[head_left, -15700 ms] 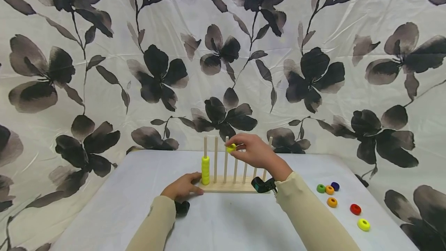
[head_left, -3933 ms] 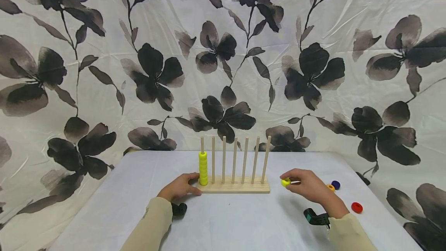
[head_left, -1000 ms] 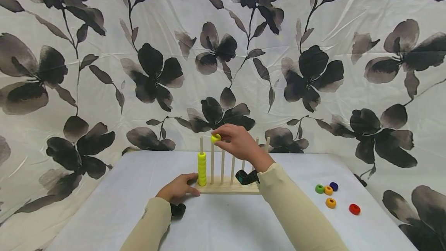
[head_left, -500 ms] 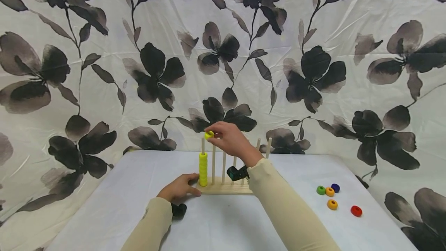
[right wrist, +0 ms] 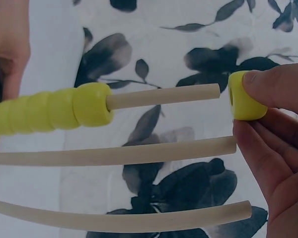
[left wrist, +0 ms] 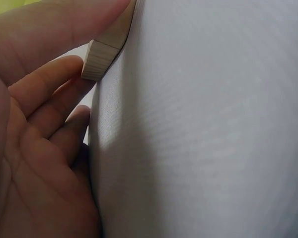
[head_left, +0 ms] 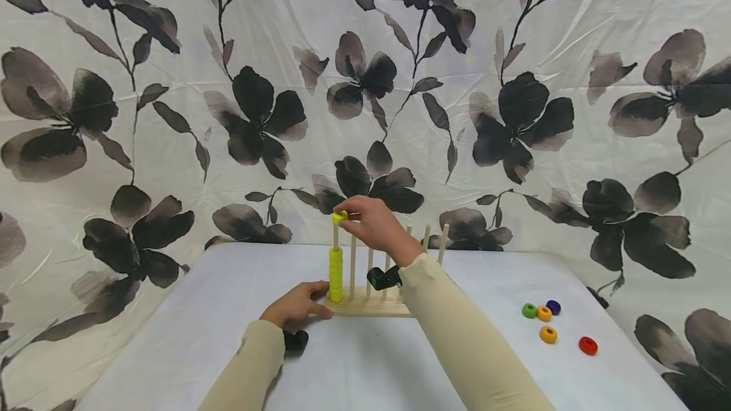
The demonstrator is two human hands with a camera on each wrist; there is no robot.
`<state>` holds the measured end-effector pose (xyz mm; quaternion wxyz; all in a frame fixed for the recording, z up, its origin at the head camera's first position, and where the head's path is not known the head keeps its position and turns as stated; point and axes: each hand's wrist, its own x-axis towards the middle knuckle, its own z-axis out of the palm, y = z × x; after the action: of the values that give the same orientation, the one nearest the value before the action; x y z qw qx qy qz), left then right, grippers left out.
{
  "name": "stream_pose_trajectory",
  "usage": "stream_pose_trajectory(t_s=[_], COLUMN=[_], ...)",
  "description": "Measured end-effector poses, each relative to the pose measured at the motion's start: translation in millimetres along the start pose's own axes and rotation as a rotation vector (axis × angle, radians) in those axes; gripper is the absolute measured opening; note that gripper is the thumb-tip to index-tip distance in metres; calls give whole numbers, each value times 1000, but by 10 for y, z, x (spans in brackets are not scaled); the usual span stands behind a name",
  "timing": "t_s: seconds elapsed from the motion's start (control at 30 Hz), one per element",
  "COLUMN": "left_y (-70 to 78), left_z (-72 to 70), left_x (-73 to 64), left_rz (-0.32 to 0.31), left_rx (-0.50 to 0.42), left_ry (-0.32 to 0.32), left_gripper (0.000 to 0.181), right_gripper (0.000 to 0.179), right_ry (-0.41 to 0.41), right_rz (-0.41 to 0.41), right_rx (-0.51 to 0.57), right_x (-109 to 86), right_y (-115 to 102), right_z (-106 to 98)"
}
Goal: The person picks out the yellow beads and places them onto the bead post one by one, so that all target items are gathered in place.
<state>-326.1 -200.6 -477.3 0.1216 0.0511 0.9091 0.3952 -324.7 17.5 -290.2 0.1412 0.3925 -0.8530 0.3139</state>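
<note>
A wooden peg rack (head_left: 365, 307) stands on the table, its upright pegs in a row. Several yellow beads (head_left: 335, 274) are stacked on the leftmost peg, whose upper part is bare. My right hand (head_left: 377, 224) pinches another yellow bead (right wrist: 248, 96) between thumb and fingers, right at that peg's tip. In the right wrist view the bead's hole faces the peg end, with a slight gap between them. My left hand (head_left: 297, 304) holds the rack's left end, thumb at the front and fingers (left wrist: 54, 84) behind. My right forearm hides part of the rack's right side.
Loose beads lie on the table at the right: a green one (head_left: 529, 311), a dark blue one (head_left: 553, 307), two orange beads (head_left: 548, 334) and a red one (head_left: 588, 345). A floral cloth (head_left: 365, 125) hangs behind the white table (head_left: 228, 271).
My right hand has picked up a yellow bead from the right and carried it left to the leftmost peg's tip. The yellow stack has grown since the oldest frame. My left hand stays on the rack.
</note>
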Motion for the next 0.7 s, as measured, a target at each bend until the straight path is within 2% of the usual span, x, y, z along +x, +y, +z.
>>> stream_pose_trajectory(t_s=[0.2,0.7], left_y=[-21,-5], left_z=[21,2], left_x=[12,5], left_rz=[19,2], left_rx=[-7,26], left_ry=[0,6], left_gripper=[80,82], right_gripper=[24,24], right_ry=[-4,-11], right_rz=[29,56], right_rx=[-8,-6], right_x=[16,56], right_y=[16,8], right_z=[49,122])
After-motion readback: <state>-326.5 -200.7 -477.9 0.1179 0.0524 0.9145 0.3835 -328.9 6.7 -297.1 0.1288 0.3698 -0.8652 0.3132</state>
